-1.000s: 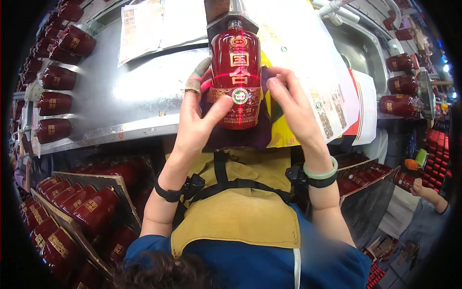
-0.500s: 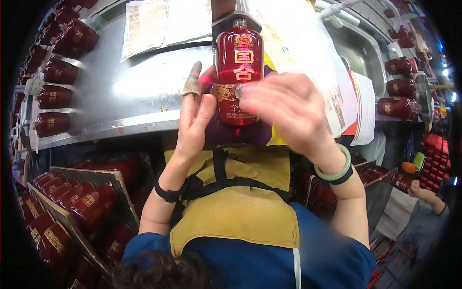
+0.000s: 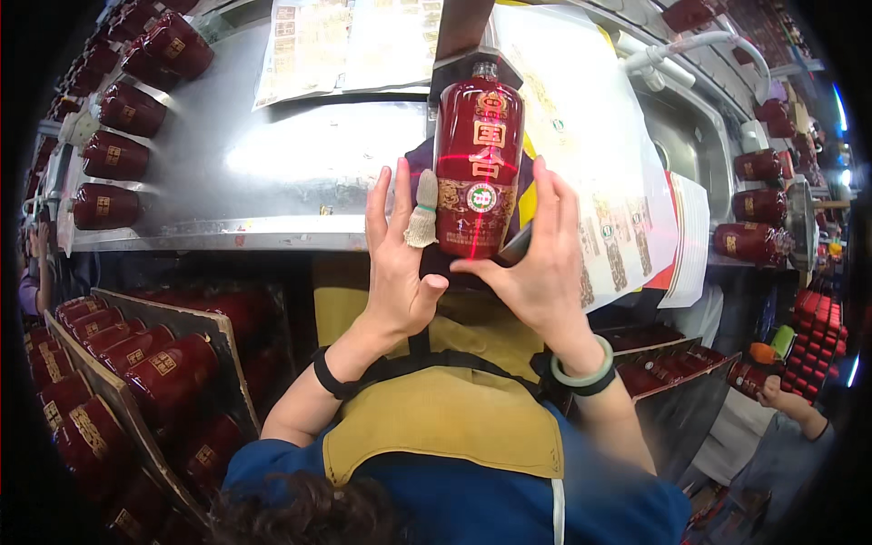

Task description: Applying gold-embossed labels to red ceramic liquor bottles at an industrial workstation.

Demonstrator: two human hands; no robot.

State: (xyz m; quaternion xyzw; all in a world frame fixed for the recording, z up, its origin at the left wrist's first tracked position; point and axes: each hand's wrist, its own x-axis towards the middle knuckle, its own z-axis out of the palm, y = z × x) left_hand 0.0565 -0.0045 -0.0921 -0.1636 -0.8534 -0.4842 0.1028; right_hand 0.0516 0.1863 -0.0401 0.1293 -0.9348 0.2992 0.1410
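Note:
A dark red bottle point(image 3: 477, 159) with gold characters and a round label lies in a cradle at the near edge of the steel table point(image 3: 272, 173), neck pointing away. A thin red laser line crosses its front. My left hand point(image 3: 400, 254) rests flat against the bottle's left side, one finger wrapped in cloth tape. My right hand point(image 3: 536, 254) cups the bottle's right and lower side, thumb across its base. I wear a green bangle point(image 3: 581, 368) on the right wrist and a yellow apron.
Sheets of labels point(image 3: 345, 41) lie on the table's far side and a stack of them point(image 3: 627, 209) at the right. Red bottles point(image 3: 113, 154) line the table's left edge and right edge point(image 3: 758, 241). Crates of bottles point(image 3: 118, 381) stand at the lower left. Another person point(image 3: 781, 436) stands at the lower right.
My right hand, which lay over the bottle's front half a second ago, has drawn back to its right side. The round label now shows on the bottle. The left hand stays beside it.

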